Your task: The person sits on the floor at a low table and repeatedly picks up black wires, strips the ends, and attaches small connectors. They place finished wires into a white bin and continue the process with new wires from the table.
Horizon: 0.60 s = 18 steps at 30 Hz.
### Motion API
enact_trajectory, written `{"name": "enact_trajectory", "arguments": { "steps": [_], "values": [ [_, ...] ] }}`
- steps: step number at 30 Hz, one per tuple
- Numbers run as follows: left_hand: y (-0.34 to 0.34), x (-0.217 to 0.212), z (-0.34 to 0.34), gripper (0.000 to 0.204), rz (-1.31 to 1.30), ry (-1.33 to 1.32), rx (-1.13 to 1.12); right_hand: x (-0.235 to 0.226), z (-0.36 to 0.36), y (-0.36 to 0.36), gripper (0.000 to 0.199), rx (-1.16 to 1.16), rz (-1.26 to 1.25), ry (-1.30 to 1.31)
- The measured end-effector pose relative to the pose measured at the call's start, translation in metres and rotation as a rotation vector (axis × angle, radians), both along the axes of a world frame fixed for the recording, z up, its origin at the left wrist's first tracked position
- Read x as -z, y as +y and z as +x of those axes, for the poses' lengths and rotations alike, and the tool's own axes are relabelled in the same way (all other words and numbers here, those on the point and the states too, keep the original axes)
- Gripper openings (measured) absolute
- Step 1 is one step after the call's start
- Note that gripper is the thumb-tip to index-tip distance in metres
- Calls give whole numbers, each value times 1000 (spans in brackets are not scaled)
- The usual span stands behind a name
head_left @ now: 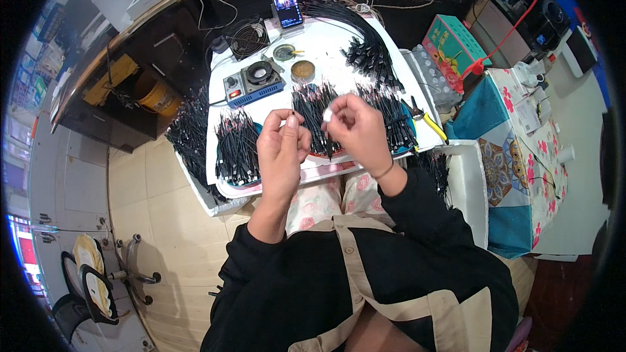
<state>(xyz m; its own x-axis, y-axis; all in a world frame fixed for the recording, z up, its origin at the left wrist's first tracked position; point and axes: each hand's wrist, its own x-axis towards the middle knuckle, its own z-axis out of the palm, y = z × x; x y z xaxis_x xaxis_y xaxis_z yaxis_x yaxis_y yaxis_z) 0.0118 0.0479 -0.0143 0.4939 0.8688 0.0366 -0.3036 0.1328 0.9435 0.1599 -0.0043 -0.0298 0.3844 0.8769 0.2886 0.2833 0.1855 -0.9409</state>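
Mid-frame, left hand (284,143) pinches a small dark piece (293,113), right hand (357,129) a blurred white bit (327,115), both above the black cable bundle (311,105); if either pinch slips, that part could get lost among the strands.

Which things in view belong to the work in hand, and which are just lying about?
Likely part of the work, being at or near the hands:
- small dark piece, pinched in the left hand
- black cable bundles
- blue-sided device
- round tin
- yellow-handled pliers

Seemingly just lying about:
- lit phone
- green patterned box
- yellow bucket
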Motion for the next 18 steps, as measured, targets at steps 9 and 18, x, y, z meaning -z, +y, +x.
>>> {"name": "enact_trajectory", "arguments": {
  "steps": [9,18],
  "values": [
    [-26,3,16,17,130,-61,-131,-15,-25,-33,12,155,57,-154],
    [-34,3,18,17,228,-80,-117,-9,-37,-43,16,146,101,-310]
  ]
}}
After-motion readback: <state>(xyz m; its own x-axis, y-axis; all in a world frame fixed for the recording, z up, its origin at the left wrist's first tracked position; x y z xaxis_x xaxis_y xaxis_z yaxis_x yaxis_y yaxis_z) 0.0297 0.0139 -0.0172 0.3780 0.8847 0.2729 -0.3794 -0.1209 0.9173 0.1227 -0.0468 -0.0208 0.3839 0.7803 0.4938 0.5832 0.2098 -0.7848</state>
